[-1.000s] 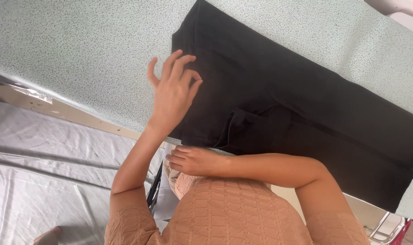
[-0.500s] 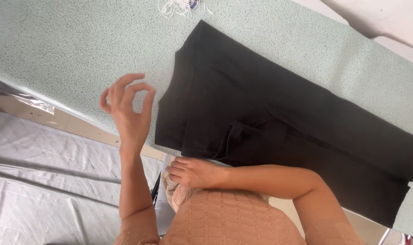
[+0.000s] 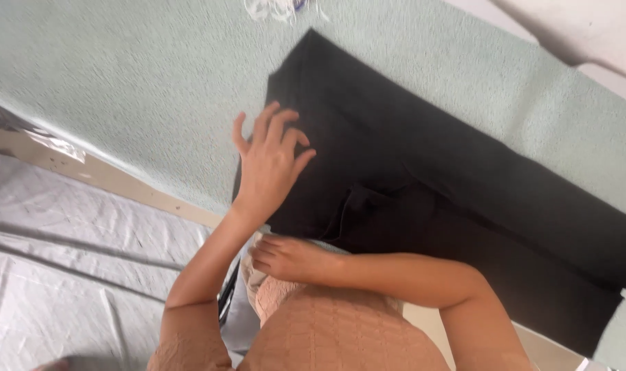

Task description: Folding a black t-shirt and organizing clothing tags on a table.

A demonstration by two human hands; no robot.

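Black folded cloth (image 3: 423, 178), smooth, flat on pale green padded table (image 3: 120, 89). Left hand (image 3: 268, 165) spread, palm down on cloth's near-left part. Right hand (image 3: 285, 257) loosely curled at near edge; grip unclear.

Folded trousers (image 3: 450, 199) lie on the desk (image 3: 134, 89), toward its near right. The left hand (image 3: 270, 161) rests on their left end; the right hand (image 3: 285, 257) sits at the desk's near edge, just below.

My black trousers (image 3: 423, 172) lie folded flat and slantwise on the pale green table (image 3: 120, 82), waist end near me, legs running away to my right.
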